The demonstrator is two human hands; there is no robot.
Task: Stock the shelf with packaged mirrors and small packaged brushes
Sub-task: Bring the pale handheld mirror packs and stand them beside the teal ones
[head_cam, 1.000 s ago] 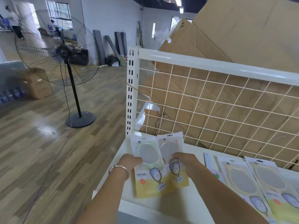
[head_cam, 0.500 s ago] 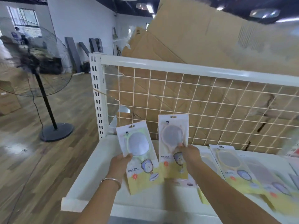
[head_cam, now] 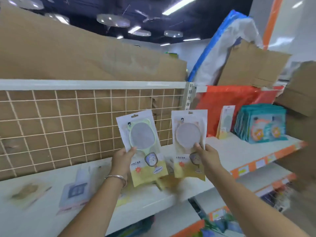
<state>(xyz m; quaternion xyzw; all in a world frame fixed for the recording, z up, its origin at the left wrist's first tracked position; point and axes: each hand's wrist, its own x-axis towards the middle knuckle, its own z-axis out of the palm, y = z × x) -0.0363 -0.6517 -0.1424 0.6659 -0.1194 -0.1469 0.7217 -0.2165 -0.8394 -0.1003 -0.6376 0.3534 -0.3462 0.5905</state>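
My left hand (head_cam: 122, 159) grips a packaged mirror with a green frame (head_cam: 142, 144) by its left edge, holding it upright above the white shelf (head_cam: 145, 200). A second packaged mirror, this one with a pink frame (head_cam: 188, 134), stands upright in my right hand (head_cam: 207, 156), a little to the right of the first. Both packs hover in front of the wire grid back (head_cam: 59, 124). More packs lie blurred flat on the shelf, among them a blue and pink one (head_cam: 75, 190).
Another mirror pack (head_cam: 225, 122) leans at the back of the right-hand shelf section (head_cam: 239, 151), beside a stack of teal packages (head_cam: 261, 124). A red bag (head_cam: 227, 100) and cardboard sheets (head_cam: 85, 53) stand behind. Orange price strips (head_cam: 265, 161) line the shelf edge.
The view has swung right along the shelf, away from the floor fan. Both hands have lifted the two mirror packs off the shelf and carried them rightward, further apart.
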